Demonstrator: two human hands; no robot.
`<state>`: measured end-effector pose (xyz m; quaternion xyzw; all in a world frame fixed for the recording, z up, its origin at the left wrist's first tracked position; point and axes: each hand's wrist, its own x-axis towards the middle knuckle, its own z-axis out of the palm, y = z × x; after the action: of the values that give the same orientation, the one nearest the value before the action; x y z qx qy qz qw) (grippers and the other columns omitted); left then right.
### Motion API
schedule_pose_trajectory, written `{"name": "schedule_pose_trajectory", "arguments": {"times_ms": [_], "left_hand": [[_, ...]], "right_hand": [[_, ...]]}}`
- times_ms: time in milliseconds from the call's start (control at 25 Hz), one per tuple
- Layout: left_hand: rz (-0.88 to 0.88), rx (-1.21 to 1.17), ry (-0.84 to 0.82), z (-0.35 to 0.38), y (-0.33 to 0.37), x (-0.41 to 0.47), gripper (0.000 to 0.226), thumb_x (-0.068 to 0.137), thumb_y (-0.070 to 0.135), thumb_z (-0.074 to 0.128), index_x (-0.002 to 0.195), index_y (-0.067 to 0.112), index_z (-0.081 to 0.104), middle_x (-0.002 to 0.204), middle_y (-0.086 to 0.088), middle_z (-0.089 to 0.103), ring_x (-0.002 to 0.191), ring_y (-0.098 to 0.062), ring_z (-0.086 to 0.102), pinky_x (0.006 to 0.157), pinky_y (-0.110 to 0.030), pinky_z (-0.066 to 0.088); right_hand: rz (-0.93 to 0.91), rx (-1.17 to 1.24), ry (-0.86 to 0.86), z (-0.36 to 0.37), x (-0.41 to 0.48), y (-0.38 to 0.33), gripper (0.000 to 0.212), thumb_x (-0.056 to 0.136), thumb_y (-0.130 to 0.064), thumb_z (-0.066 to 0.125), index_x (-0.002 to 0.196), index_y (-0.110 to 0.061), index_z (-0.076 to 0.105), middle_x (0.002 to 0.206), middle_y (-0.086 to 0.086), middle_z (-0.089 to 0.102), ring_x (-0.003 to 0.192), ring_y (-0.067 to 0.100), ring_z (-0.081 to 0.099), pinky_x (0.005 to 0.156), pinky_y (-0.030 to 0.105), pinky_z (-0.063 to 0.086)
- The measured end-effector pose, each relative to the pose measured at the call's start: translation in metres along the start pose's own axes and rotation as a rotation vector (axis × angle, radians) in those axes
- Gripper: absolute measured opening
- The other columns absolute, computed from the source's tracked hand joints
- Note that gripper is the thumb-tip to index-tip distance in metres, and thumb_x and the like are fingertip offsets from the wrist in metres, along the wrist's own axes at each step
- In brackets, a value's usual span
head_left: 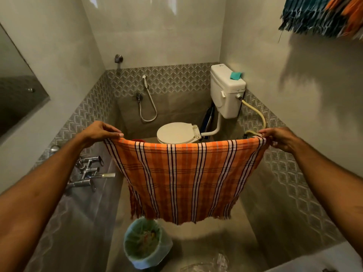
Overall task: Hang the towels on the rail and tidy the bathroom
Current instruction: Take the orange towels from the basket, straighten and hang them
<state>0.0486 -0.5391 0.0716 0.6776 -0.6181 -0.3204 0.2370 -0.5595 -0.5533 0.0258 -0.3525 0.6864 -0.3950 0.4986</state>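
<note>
Two grips clamp corners of the orange towel (182,177) (left hand (98,131), right hand (280,138)).

The orange striped cotton towel (180,177) hangs between the left hand (98,132) and right hand (279,138), before the white plastic toilet (176,133), with the round lined waste bin (146,242) on the floor below it and steel wall taps (88,171) at left.

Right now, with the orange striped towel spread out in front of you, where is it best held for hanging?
By its two top corners, each from its outer side, as now: the left hand pinches the left corner, the right hand the right. That grip holds the top edge of the orange striped towel taut and nearly level, fringe hanging free below, so it should drape flat.
</note>
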Motion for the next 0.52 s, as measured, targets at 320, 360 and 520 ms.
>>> {"name": "schedule_pose_trajectory", "arguments": {"times_ms": [320,360,520], "left_hand": [[0.169,0.733,0.0,0.008,-0.022,0.009,0.011,0.08,0.009,0.065,0.078,0.004,0.074,0.074,-0.018,0.069,0.076,-0.029,0.067,0.067,-0.034,0.049],[0.164,0.779,0.052,0.01,-0.024,0.01,0.014,0.082,0.013,0.063,0.078,0.005,0.073,0.079,-0.018,0.07,0.08,-0.032,0.067,0.069,-0.037,0.052],[0.062,1.015,0.152,0.018,-0.027,0.015,0.025,0.089,0.033,0.056,0.106,0.022,0.07,0.114,-0.01,0.058,0.114,-0.033,0.05,0.087,-0.047,0.05]], "right_hand": [[-0.483,-0.755,0.357,0.008,0.007,0.036,0.015,0.083,-0.01,0.071,0.095,-0.004,0.079,0.078,0.018,0.072,0.058,0.009,0.063,0.055,0.026,0.043],[-0.492,-0.85,0.442,0.011,0.005,0.039,0.016,0.084,-0.014,0.069,0.095,-0.009,0.079,0.087,0.02,0.07,0.071,0.024,0.066,0.061,0.03,0.046],[-0.362,-1.037,0.665,0.038,-0.009,0.033,0.021,0.088,-0.025,0.061,0.099,-0.016,0.076,0.107,0.02,0.062,0.103,0.043,0.059,0.083,0.045,0.051]]}}
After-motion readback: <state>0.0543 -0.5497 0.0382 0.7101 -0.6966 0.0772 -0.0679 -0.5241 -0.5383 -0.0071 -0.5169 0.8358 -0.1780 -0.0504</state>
